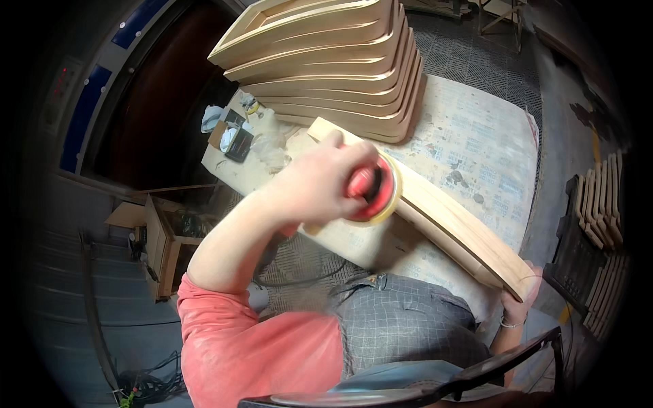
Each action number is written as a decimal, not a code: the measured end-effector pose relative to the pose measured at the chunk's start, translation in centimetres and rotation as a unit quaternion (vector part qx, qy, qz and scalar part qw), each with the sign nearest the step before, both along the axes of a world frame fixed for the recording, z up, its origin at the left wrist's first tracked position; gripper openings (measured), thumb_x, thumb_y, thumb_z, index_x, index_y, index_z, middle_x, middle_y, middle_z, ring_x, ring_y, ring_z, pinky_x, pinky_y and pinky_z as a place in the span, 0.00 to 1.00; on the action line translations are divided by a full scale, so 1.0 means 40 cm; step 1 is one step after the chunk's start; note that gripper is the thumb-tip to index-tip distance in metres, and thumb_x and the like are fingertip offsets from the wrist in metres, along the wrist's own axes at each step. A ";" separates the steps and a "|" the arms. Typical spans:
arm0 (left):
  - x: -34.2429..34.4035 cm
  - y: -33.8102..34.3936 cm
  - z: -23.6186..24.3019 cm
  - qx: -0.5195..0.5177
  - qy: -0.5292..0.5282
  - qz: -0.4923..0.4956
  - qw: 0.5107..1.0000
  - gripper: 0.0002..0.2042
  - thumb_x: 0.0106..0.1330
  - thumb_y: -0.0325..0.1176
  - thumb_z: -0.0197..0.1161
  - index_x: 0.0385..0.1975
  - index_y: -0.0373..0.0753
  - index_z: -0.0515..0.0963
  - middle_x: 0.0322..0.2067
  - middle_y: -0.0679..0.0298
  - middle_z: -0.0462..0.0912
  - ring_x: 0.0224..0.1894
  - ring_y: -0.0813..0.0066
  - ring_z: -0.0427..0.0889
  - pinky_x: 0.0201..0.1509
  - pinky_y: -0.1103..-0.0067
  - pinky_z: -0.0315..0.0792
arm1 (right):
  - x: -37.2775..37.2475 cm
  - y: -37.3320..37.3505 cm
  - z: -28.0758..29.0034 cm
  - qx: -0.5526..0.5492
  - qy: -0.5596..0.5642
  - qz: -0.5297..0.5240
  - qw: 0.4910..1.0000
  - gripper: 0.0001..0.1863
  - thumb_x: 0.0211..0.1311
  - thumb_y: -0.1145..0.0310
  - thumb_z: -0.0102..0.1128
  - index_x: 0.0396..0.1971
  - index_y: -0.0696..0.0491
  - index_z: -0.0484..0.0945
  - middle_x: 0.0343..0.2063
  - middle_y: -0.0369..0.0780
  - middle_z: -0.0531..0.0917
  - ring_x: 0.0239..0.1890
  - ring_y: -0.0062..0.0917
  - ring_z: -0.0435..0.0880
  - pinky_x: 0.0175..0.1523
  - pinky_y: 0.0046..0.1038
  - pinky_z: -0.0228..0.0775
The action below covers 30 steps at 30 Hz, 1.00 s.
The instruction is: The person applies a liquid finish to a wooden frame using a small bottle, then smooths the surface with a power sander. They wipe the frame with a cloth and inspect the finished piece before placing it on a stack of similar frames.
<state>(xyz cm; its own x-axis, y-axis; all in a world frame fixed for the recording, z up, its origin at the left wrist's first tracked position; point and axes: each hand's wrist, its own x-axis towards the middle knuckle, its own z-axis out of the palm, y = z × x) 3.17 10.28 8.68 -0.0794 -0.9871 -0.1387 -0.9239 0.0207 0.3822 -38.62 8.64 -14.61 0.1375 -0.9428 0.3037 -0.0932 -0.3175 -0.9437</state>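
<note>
My left hand (314,178) is wrapped round a red round sander (389,183) with a yellowish pad edge. The sander rests against the upper edge of a pale, curved wooden frame (469,228), toward its far left end. This frame stands on its side and slants across the table from the back left to the front right. At its near right end, my right hand (520,303) grips the wood, a bracelet on the wrist. Some fingers of both hands are hidden, and the left hand is slightly blurred.
A tall stack of similar curved wooden frames (333,75) stands on the paper-covered table (486,129). Small boxes (237,143) and crumpled plastic (270,151) lie at its left. More wooden pieces (598,200) are piled at the far right. A dark hose (306,280) hangs below the table.
</note>
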 end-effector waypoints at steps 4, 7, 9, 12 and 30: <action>-0.053 0.012 -0.015 -0.024 0.024 -0.089 0.995 0.24 0.50 0.32 0.68 0.49 0.46 0.72 0.40 0.47 0.71 0.42 0.47 0.79 0.48 0.63 0.75 | 0.004 0.002 0.013 -0.004 0.023 0.004 1.000 0.21 0.40 0.71 0.62 0.35 0.55 0.63 0.35 0.43 0.75 0.37 0.25 0.73 0.47 0.27 0.64; 0.071 -0.047 -0.014 -0.010 -0.012 0.034 0.999 0.25 0.47 0.35 0.69 0.48 0.45 0.73 0.43 0.48 0.73 0.44 0.49 0.79 0.49 0.65 0.75 | 0.005 0.009 0.015 0.011 0.016 0.003 1.000 0.22 0.39 0.69 0.65 0.35 0.55 0.63 0.35 0.43 0.75 0.38 0.26 0.73 0.47 0.28 0.65; 0.185 -0.082 -0.016 0.000 -0.039 0.118 0.992 0.25 0.46 0.36 0.70 0.48 0.44 0.73 0.46 0.49 0.74 0.45 0.51 0.79 0.50 0.66 0.75 | -0.002 0.011 0.010 -0.028 0.066 0.004 0.997 0.23 0.40 0.69 0.67 0.35 0.54 0.64 0.35 0.42 0.75 0.38 0.26 0.73 0.46 0.28 0.65; 0.255 -0.098 0.016 0.027 -0.079 0.198 0.977 0.25 0.45 0.33 0.71 0.45 0.43 0.72 0.43 0.54 0.76 0.47 0.56 0.76 0.53 0.70 0.71 | 0.015 0.008 0.031 -0.047 0.095 0.015 0.994 0.20 0.41 0.78 0.66 0.34 0.55 0.66 0.32 0.40 0.75 0.37 0.28 0.75 0.44 0.28 0.66; -0.486 -0.104 0.053 0.020 -0.114 -0.320 0.940 0.22 0.50 0.27 0.69 0.46 0.49 0.73 0.36 0.52 0.69 0.35 0.52 0.79 0.34 0.67 0.78 | 0.022 -0.006 0.032 0.031 -0.067 0.059 0.996 0.25 0.34 0.78 0.69 0.38 0.55 0.71 0.35 0.41 0.80 0.37 0.27 0.80 0.44 0.26 0.71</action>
